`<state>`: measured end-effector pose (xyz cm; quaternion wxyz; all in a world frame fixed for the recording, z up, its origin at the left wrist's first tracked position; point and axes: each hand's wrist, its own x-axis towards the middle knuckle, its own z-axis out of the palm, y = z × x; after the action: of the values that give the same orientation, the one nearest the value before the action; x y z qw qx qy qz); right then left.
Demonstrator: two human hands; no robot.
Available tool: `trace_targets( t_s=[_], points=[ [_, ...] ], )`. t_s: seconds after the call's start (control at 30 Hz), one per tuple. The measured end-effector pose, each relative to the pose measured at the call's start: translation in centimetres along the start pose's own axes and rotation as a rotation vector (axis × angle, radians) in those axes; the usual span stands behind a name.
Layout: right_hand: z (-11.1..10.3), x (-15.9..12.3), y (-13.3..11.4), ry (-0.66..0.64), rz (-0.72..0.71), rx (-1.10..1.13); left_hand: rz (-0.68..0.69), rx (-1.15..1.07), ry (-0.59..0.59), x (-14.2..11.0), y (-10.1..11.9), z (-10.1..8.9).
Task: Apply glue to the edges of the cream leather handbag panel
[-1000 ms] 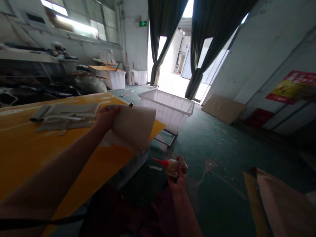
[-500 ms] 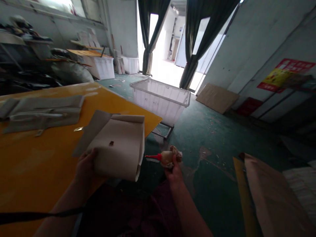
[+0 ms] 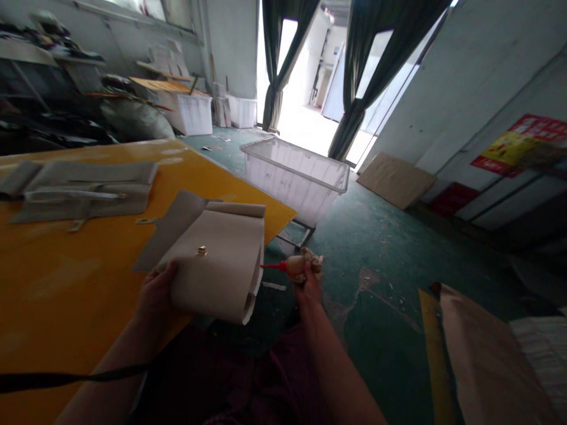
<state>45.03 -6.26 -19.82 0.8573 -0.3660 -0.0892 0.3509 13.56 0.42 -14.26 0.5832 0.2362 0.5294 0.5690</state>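
My left hand grips the near left side of a beige handbag, an unfinished-looking piece with a small metal clasp on its front. Its grey flap lies spread toward the back left, over the yellow table. In my right hand is a glue bottle with a red nozzle, a crumpled cloth wrapped about its rear end. The nozzle's tip is at the bag's open right edge; whether it touches is too small to tell.
On the yellow table lie flat grey bag pieces. A white plastic bin stands beyond the table's corner. Brown sheet material rises at the lower right. A board leans by the right wall, near the curtained doorway.
My right hand has raised the glue bottle slightly, bringing its nozzle to the bag's edge. The bag has turned a little, and its clasp now catches the light. The view has shifted slightly.
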Motion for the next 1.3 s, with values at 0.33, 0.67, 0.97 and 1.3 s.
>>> trace_targets(
  t_s=[0.33,0.67,0.97,1.3],
  points=[
    [-0.7,0.4,-0.1,-0.081,0.077,-0.032,0.019,-0.060,0.000,0.0,-0.1,0.0],
    [-2.7,-7.1,-2.6,-0.012,0.255,-0.004,0.056,-0.046,-0.050,0.1,-0.4,-0.2],
    [-1.7,-8.4,-4.1,0.075,0.338,0.060,0.033,-0.064,-0.055,-0.2,-0.2,0.0],
    [-1.1,-8.4,-3.9,0.062,0.165,-0.007,0.048,-0.056,-0.068,0.7,-0.7,-0.5]
  ],
)
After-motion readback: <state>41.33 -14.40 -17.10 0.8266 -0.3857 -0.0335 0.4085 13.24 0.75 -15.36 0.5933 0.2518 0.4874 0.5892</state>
